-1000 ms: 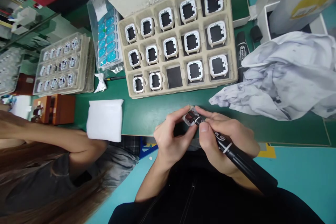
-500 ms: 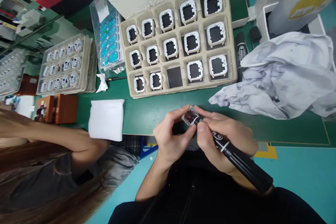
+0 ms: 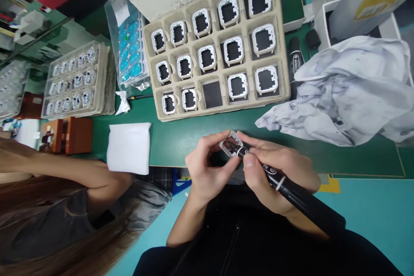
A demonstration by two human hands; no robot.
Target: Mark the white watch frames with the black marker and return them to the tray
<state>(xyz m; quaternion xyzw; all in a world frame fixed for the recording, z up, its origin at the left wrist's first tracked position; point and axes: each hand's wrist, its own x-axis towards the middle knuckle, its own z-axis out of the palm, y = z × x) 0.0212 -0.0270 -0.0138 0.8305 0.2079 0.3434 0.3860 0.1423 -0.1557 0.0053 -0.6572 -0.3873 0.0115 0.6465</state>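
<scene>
Between the thumb and fingers of my left hand [image 3: 207,168] is a small white watch case frame [image 3: 225,150], rounded square with an open middle. My right hand [image 3: 278,161] grips a thick black marker pen [image 3: 310,200] near its front end. Its narrow tip reaches over the frame's opening; whether it touches the inner edge I cannot tell. My right fingertips also lie close to the frame's far edge. Beyond my hands sits a beige moulded tray [image 3: 223,108] with several similar white frames, one per pocket; one front-row pocket shows just its dark liner [image 3: 212,95].
Right of the tray lie another black marker [image 3: 295,62], a black cap [image 3: 312,39] and a crumpled stained cloth [image 3: 343,90]. A folded white cloth [image 3: 128,148] lies left, near a co-worker's arm [image 3: 74,166]. Stacked trays [image 3: 106,82] and a blue-celled pack [image 3: 132,47] stand beyond.
The marker has shifted slightly down and right at its rear end, and its tip sits differently in the frame. The frame has turned a little, showing more of its opening. My view has shifted slightly.
</scene>
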